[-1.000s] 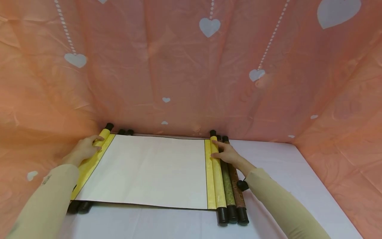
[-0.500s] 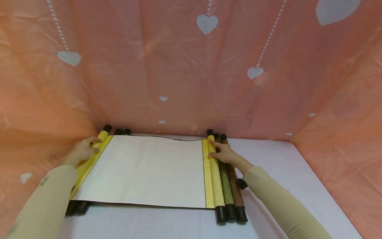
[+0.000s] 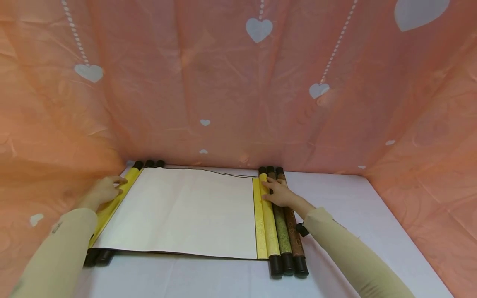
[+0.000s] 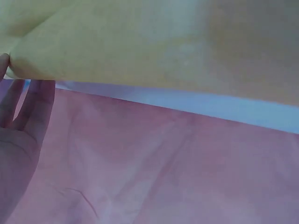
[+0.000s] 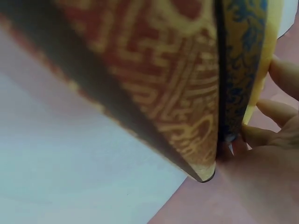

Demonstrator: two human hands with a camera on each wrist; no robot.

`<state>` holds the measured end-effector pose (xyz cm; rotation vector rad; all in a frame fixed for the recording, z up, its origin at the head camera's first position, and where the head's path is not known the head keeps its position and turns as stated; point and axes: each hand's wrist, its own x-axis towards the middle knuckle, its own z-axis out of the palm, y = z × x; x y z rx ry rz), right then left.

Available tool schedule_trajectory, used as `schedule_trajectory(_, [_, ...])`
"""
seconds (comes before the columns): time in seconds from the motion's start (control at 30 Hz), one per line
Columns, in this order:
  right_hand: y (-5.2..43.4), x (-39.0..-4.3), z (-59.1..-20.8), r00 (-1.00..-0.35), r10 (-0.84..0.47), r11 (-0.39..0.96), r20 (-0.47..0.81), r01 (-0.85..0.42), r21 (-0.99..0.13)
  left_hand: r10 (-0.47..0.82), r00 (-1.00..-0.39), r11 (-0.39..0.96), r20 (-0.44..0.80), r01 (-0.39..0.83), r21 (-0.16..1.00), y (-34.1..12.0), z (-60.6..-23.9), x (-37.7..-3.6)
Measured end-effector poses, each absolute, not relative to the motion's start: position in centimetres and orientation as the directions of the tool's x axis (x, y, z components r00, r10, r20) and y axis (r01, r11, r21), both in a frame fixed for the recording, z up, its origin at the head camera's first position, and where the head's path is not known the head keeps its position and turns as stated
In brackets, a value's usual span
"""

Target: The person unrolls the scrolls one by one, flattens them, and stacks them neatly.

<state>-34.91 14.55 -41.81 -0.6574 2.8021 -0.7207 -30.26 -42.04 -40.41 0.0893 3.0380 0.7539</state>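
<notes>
An unrolled scroll [image 3: 186,211] with blank white paper and yellow borders lies flat on the white table [image 3: 354,215]. My left hand [image 3: 104,191] rests with straight fingers on its left yellow roller [image 3: 112,207]. In the left wrist view the fingers [image 4: 18,121] lie straight under the yellow fabric [image 4: 140,42]. My right hand [image 3: 279,195] presses on the right yellow roller [image 3: 272,231], lying across a green roll [image 3: 283,236] and a brown patterned roll [image 3: 295,238] beside it. The right wrist view shows the brown roll [image 5: 163,79] close up with my fingers [image 5: 275,112] past it.
Two more rolled scrolls with black end caps [image 3: 97,256] lie under the left edge. An orange cloth with white hearts [image 3: 223,82] walls in the table at the back and both sides. Bare white table shows to the right and in front.
Both yellow rollers have sunk slightly, and their far end caps now line up with the neighbouring rolls. My hands have stayed on the rollers, and my fingers have flattened a little.
</notes>
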Motion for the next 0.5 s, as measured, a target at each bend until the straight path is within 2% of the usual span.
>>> schedule_trajectory(0.33, [14.5, -33.7, -42.1, -0.871, -0.491, 0.756, 0.003, -0.427, -0.496, 0.109, -0.994, 0.926, 0.021, 0.109, 0.362, -40.1, -40.4, -30.7])
schedule_trajectory(0.5, [14.7, -32.8, -42.1, -0.864, -0.503, 0.753, 0.018, -0.448, -0.482, 0.094, -0.995, 0.945, -0.014, 0.085, 0.317, -38.2, -40.2, -30.5])
